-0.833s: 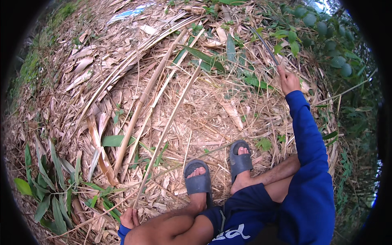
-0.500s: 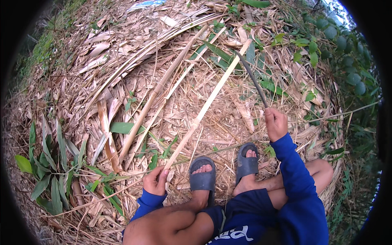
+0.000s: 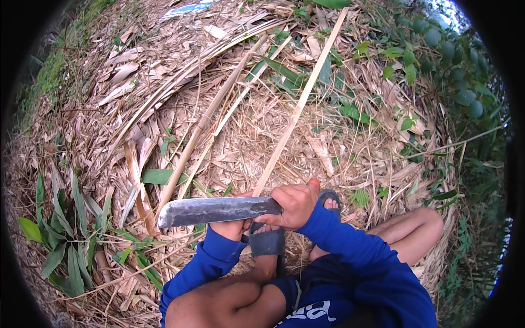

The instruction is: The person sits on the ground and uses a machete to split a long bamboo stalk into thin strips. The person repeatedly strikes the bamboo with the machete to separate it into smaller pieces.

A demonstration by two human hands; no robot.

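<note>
My right hand (image 3: 293, 204) is closed around the handle of a machete (image 3: 219, 210), its broad dark blade turned sideways and pointing left, with a pale worn tip. Behind the blade is my left hand (image 3: 228, 228), mostly covered, at the near end of a long pale bamboo strip (image 3: 296, 116). The fingers I can see there are bent around the strip's end. From my hands the strip slants away to the far right, over the dry litter. Blade and strip cross close to my right knuckles; whether they touch I cannot tell.
Several bamboo lengths (image 3: 203, 121) lie on the left, on ground covered with dry husks and leaves (image 3: 164, 115). A leafy green plant (image 3: 68, 235) stands at the near left. Bushes (image 3: 456, 65) line the right. My sandalled feet (image 3: 268, 240) are just below my hands.
My right hand has swung left and inward, bringing the machete's blade across the strip's near end. My left hand has shifted right and slightly up; the strip's far end now reaches farther away.
</note>
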